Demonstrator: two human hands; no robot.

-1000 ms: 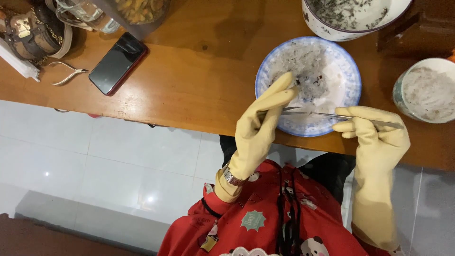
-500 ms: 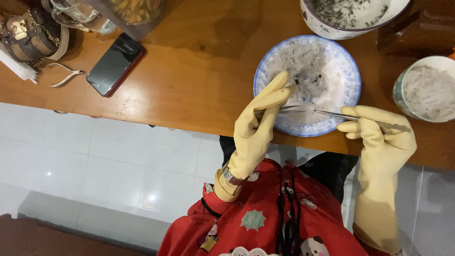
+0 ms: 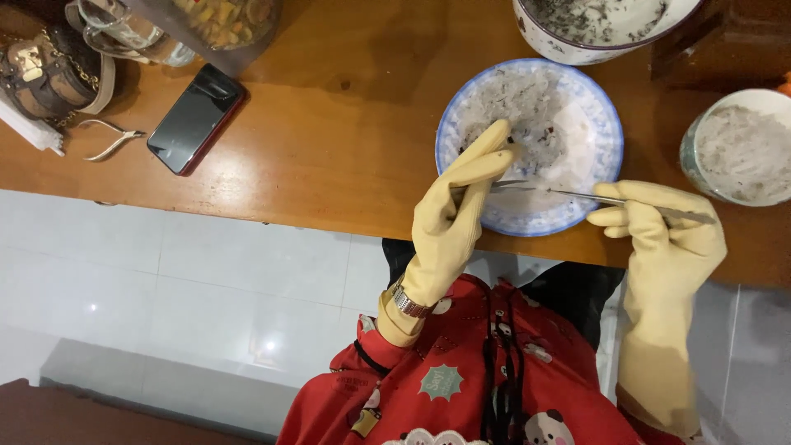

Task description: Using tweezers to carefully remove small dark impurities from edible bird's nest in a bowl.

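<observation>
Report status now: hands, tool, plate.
Left hand pinching a bit at the tweezers tip. Right hand gripping tweezers over blue-rimmed plate. Nothing in the way.

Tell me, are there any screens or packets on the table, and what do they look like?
Phone: lies flat on the wooden table, far left of the hands; slim rectangle, red edge, screen dark.
Clear plastic bag: at the table's top edge, above the phone; see-through, with yellowish bits inside.
No labels or signs show.

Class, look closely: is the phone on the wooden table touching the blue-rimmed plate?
Apart. The head view shows the phone far left of the blue-rimmed plate, with bare wooden table between them.
</observation>
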